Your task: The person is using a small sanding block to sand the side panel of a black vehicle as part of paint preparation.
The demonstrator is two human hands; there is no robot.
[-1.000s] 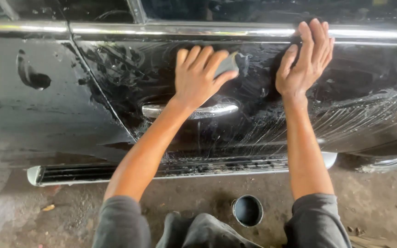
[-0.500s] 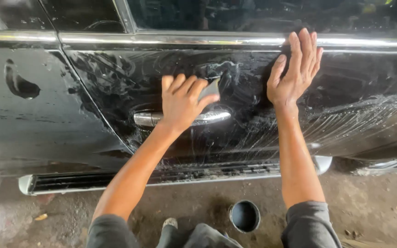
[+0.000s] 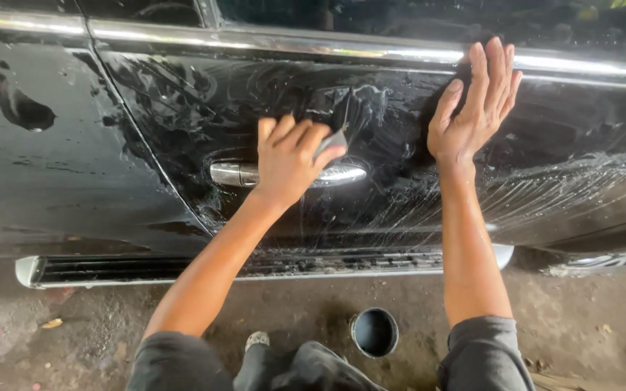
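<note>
Two hands show: the left hand (image 3: 289,161) and the right hand (image 3: 474,108), both on one black car door (image 3: 371,195). The door carries one chrome handle (image 3: 284,174), and one small grey sponge (image 3: 332,141) sits under the left fingers. On the ground by the running board's lower edge stand one round dark cup (image 3: 374,332) and one shoe (image 3: 257,339).

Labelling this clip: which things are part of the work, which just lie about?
In use:
left hand
small grey pad under its fingers
wet black car door
chrome door handle
right hand, flat on door

Lying about:
round dark cup on ground
dry leaf
</note>
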